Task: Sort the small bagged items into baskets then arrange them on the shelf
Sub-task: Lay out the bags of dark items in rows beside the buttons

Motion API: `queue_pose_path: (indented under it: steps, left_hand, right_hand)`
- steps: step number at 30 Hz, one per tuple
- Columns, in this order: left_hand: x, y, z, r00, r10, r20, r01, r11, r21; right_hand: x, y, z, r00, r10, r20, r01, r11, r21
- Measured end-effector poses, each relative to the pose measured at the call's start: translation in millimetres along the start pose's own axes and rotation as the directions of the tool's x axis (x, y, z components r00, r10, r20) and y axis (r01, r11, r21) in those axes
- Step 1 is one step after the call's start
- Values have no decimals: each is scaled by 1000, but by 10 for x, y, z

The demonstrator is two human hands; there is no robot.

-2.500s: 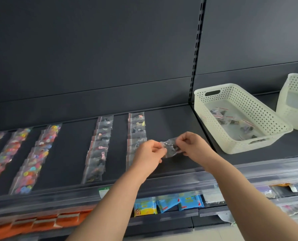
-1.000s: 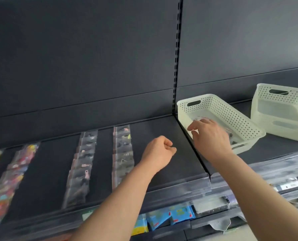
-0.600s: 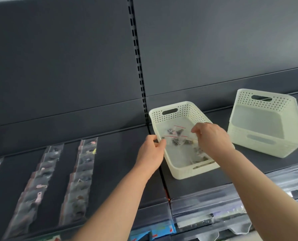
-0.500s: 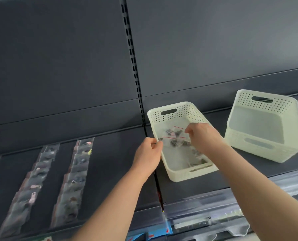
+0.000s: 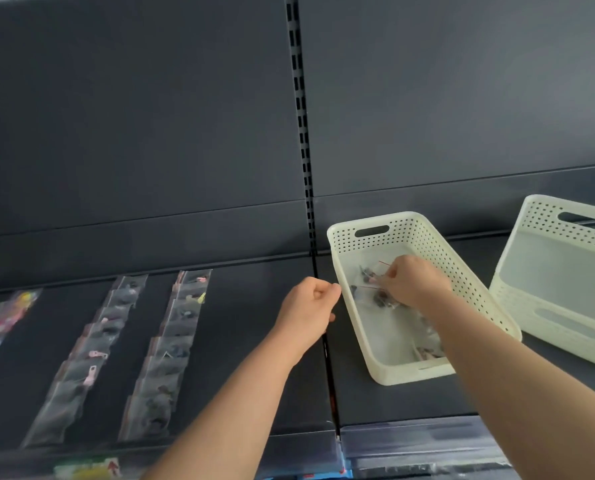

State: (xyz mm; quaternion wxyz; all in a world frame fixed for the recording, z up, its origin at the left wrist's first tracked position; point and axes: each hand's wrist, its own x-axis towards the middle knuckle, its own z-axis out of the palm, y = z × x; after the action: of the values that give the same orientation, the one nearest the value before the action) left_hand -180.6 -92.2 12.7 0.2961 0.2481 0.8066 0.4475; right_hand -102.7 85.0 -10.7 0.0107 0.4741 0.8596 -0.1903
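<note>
Hovering over dark shelf (image 5: 247,341) (gray back panel (image 5: 133,133)): left grip (image 5: 310,306) fisted empty, right grip (image 5: 414,285) pinching bag (image 5: 369,274).

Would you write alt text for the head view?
A right hand reaches into a cream perforated basket on a dark shelf, pinching a small clear bag; the left hand curls beside its rim. Rows of bags lie leftward.
</note>
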Motion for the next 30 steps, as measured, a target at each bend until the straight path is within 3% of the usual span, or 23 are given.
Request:
queue_pose_path:
  steps: [3,8,12,15,18,20,23,27,30]
  left_hand:
    - [12,9,-16,999,18,31,-18,1000,-3]
    - [34,31,-113,998,52,48,-52,999,14]
    - [32,1,-212,997,69,44,-70,997,18]
    - [26,-47,-275,997,70,39,-70,998,-3]
    - [32,-73,-348,998,53,36,-50,995,-88]
    - [42,-69,-408,999,17,33,-9,971,-237]
    - [45,-99,-524,998,-36,-46,11,894,-447]
    - [45,-269,-717,978,-45,-202,-50,895,-443]
    - [42,-426,-867,966,-20,-259,-74,933,-351]
  right_hand:
    - [-29,-24,-18,998,-24,-56,23,999,-32]
    - [28,-20,109,999,-49,18,50,997,-63]
    - [-21,-42,59,991,-29,-130,33,999,28]
    - [-89,-167,-73,962,-26,-272,91,969,228]
    - [-290,-460,-217,948,-32,-317,217,793,569]
    - [-478,-721,-222,951,-66,-301,269,653,708]
    - [-695,-1036,-62,959,-142,-245,282,566,775]
    - [-793,-1122,242,975,-207,-80,191,601,776]
    - [-836,-1107,384,968,-220,121,28,573,819]
